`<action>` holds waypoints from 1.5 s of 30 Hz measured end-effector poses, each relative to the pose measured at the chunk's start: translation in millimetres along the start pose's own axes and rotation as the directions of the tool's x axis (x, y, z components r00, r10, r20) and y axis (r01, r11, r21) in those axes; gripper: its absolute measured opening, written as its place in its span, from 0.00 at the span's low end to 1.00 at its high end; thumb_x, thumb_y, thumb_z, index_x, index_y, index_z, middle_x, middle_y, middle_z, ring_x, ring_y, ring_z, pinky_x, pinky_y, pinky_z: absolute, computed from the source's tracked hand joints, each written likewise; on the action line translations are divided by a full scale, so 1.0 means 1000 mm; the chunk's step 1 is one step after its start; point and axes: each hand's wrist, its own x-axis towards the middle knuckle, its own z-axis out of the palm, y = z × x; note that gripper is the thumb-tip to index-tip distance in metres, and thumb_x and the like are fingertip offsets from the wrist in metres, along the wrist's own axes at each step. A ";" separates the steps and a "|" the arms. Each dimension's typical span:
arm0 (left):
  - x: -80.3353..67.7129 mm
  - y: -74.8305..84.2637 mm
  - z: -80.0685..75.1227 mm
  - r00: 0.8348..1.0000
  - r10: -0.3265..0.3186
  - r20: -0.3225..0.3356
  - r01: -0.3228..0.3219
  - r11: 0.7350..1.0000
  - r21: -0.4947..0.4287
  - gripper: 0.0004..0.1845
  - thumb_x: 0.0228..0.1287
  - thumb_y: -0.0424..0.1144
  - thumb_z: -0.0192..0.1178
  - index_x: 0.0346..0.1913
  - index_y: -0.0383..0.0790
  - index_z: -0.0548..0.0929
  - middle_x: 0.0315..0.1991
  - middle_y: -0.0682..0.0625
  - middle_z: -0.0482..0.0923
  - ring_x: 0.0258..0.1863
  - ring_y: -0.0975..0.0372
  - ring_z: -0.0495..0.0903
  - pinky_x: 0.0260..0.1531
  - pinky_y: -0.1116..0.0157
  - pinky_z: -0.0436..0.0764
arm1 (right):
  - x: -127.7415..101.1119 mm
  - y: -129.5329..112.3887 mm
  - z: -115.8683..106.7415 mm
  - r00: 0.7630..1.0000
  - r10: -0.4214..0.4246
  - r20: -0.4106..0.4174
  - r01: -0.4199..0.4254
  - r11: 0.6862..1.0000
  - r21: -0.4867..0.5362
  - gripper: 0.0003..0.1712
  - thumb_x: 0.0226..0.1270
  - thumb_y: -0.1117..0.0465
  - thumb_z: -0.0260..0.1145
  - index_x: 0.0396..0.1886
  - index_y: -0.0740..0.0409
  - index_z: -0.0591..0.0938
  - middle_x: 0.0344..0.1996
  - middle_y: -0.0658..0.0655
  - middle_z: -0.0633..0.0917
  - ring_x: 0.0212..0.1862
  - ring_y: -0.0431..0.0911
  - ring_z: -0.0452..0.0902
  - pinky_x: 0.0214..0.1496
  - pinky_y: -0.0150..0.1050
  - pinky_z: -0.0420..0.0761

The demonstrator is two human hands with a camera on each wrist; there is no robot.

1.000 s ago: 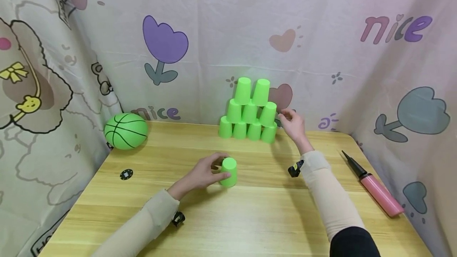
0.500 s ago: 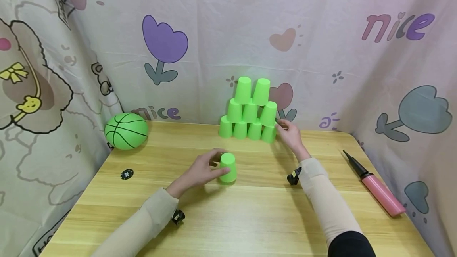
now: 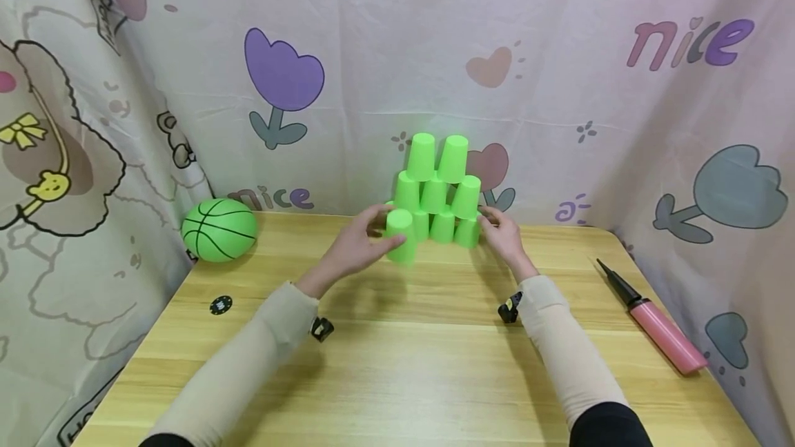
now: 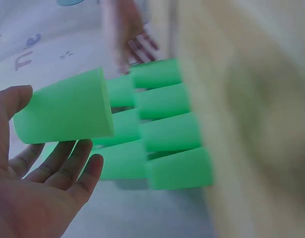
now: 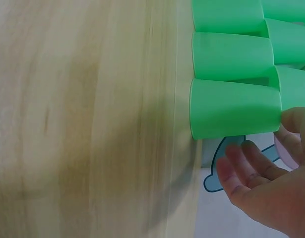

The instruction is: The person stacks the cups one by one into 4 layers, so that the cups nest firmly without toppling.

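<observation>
My left hand (image 3: pixel 357 243) holds a green plastic cup (image 3: pixel 400 236) upside down in the air, the thumb on one side and the fingers on the other. Behind it, green cups stand as a tiered stack (image 3: pixel 434 195): two on top, three in the middle, several below. The held cup hides part of the bottom row's left end in the head view. My right hand (image 3: pixel 506 236) is at the stack's right end. In the right wrist view its thumb is by the upper edge of the end cup (image 5: pixel 236 109), and the other fingers are loosely bent beside it.
A green ball with black lines (image 3: pixel 219 230) sits at the table's back left, with a black chip (image 3: pixel 221 305) in front of it. A pink hand pump (image 3: pixel 664 333) lies along the right edge. A printed curtain (image 3: pixel 373 54) hangs behind the wooden table (image 3: pixel 422 378).
My left hand has raised the cup off the table and moved it away from me toward the stack. The right hand has dropped from the middle row to the bottom row's end.
</observation>
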 end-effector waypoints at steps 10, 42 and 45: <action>0.064 0.046 -0.021 0.988 0.090 -0.123 -0.101 0.991 -0.090 0.30 0.65 0.45 0.67 0.66 0.41 0.71 0.51 0.42 0.82 0.44 0.55 0.84 0.42 0.61 0.87 | -0.003 -0.003 -0.002 1.000 -0.003 0.021 0.002 1.000 0.017 0.28 0.78 0.49 0.53 0.72 0.52 0.70 0.60 0.68 0.77 0.62 0.63 0.72 0.62 0.61 0.75; 0.167 0.100 -0.017 0.971 -0.055 -0.232 0.049 0.998 -0.033 0.35 0.66 0.54 0.64 0.74 0.57 0.66 0.59 0.52 0.79 0.54 0.63 0.78 0.49 0.62 0.81 | 0.002 0.000 -0.003 0.999 -0.020 0.029 0.020 1.000 -0.024 0.28 0.77 0.48 0.54 0.72 0.51 0.70 0.58 0.67 0.80 0.62 0.61 0.73 0.61 0.58 0.77; 0.174 0.102 -0.017 0.971 -0.071 -0.227 0.066 0.997 -0.028 0.34 0.67 0.55 0.63 0.74 0.58 0.65 0.60 0.52 0.78 0.54 0.62 0.77 0.50 0.62 0.80 | 0.002 0.000 -0.003 0.999 -0.017 0.029 0.017 1.000 -0.020 0.28 0.77 0.48 0.54 0.72 0.51 0.70 0.58 0.67 0.79 0.62 0.61 0.73 0.61 0.59 0.77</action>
